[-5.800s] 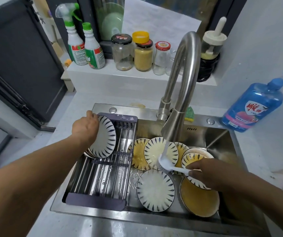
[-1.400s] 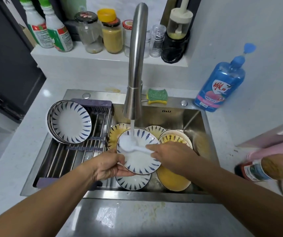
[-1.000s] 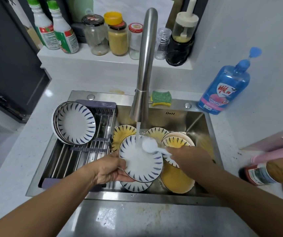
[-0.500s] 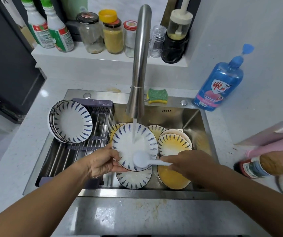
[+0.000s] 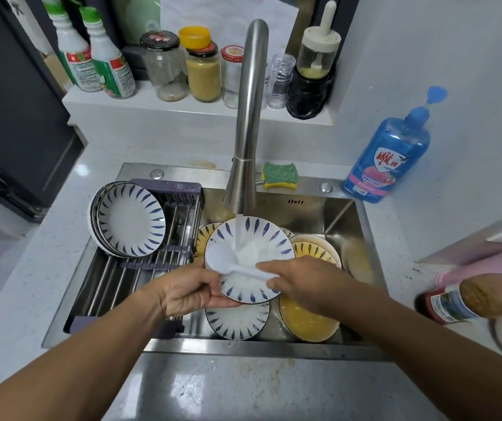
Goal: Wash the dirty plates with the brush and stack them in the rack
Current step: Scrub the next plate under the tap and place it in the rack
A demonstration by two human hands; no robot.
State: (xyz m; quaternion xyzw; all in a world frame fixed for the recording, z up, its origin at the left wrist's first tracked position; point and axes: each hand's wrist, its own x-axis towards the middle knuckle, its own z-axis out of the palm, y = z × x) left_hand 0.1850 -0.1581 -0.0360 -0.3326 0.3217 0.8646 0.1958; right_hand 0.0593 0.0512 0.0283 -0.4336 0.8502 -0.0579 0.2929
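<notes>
I take the pale surface (image 5: 16, 268) and the steel sink (image 5: 243, 347) sunk into it, mid-frame, as the whole workplace. The rack (image 5: 116, 278) bridges the sink's left part, I judge so that washed ware drips straight into the basin. The clean plates (image 5: 131, 221) stand on edge at its upper end, leaning together, which leaves the lower bars free for more.

The tap (image 5: 248, 117) arches down the centre of the frame and its stream lands on the held plate (image 5: 262, 247). That plate is tilted up toward me, just above the basin, probably so the water runs off its lower edge. Beneath and right of it lie the dirty plates (image 5: 307, 325), several smeared yellow, waiting their turn.

The left hand (image 5: 187, 291), lower centre-left, pinches the plate's lower-left rim, thumb on top and fingers (image 5: 213, 302) curled beneath, steadying it against the scrubbing. The right hand (image 5: 300, 284), just right of it, is wrapped round the handle of the white brush (image 5: 221, 262), whose head presses on the plate's left side.

Much is hidden. The held plate and both hands cover part of the pile, so I cannot count what remains. The right fingers are tucked under the hand's back. White brush, white plate and running water blur together, so I cannot tell whether any dirt is left. Objects at the frame's right edge are cut off.
</notes>
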